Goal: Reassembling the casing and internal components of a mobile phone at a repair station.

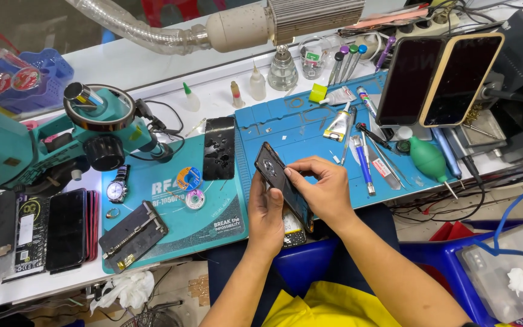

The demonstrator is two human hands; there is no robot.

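Observation:
A dark opened smartphone (pixel 275 176) is tilted on edge over the front of the blue work mat (pixel 286 121). My left hand (pixel 265 217) cradles its lower part from the left. My right hand (pixel 324 188) grips it from the right, with the fingertips curled onto its upper edge. Under the hands lies another small dark part (pixel 295 233), mostly hidden.
A teal microscope (pixel 92 130) stands at left on a teal mat (pixel 177 218) with a wristwatch (pixel 116 189), solder spools (pixel 190 186), a black phone panel (pixel 219 148) and a metal fixture (pixel 133 235). Tweezers, screwdrivers and a green blower (pixel 428 158) lie at right. Two phones (pixel 437 79) lean at back right.

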